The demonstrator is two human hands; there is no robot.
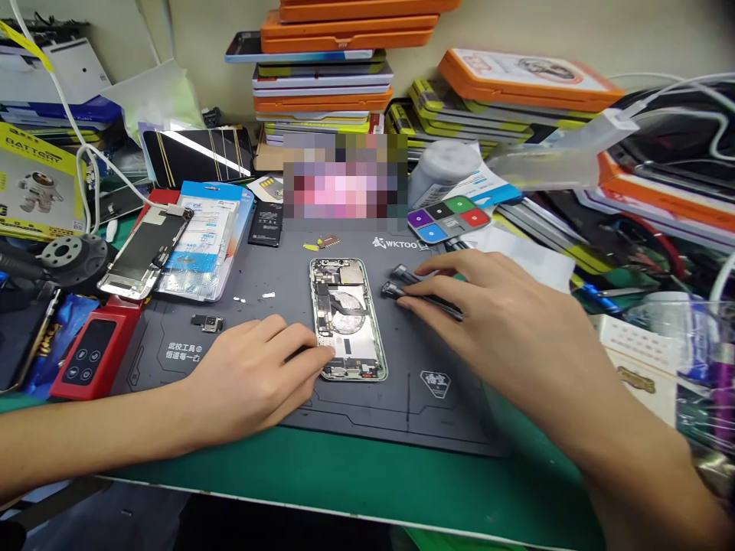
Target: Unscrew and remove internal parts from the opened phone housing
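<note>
An opened smartphone [347,321] lies on the dark work mat, its battery bay bare and a flex cable running across the inside. My left hand [253,375] rests at the phone's lower left edge, fingers curled together with the tips on the frame. To the right of the phone, my right hand [488,321] has its thumb and fingers around two dark rods with capped ends, which look like screwdrivers [396,289]. The far ends of these are hidden by the hand. A small camera module [207,323] lies left of my left hand.
A phone screen assembly [146,249] leans by a red device [97,348] at left. A black battery [266,223], small metal parts [327,242] and a colored-square pad [449,217] lie at the back. Stacked orange cases [350,34] and boxes line the wall.
</note>
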